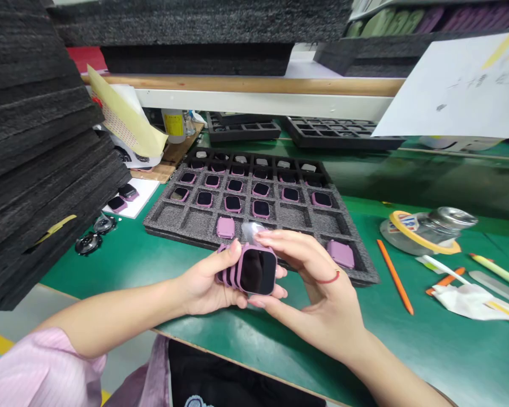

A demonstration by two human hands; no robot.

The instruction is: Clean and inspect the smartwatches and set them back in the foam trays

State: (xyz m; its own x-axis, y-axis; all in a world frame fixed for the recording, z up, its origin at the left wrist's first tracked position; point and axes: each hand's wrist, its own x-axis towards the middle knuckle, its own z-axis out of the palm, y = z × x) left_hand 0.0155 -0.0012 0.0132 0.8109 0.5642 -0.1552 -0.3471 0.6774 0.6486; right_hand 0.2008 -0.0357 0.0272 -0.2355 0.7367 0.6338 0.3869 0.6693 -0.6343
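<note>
Glossy round-cornered watches [258, 271] in left fingers [223, 260], grainy foam tray [178, 237] beyond

The left forearm [127, 305] is stretched inward, its left hand [207, 285] curled with the thumb [218, 262] laid uppermost. The right hand [324, 291] is arched, fingers [299, 244] and opposing thumb [284, 316] spread apart.

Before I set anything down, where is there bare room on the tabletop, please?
The tabletop is bare at left, between the foam tray, left forearm and round black parts, and at lower right, between the right forearm and long orange stick. It is crowded around the glass jar, and before the tray, where the left hand holds watches beside the right hand.
</note>
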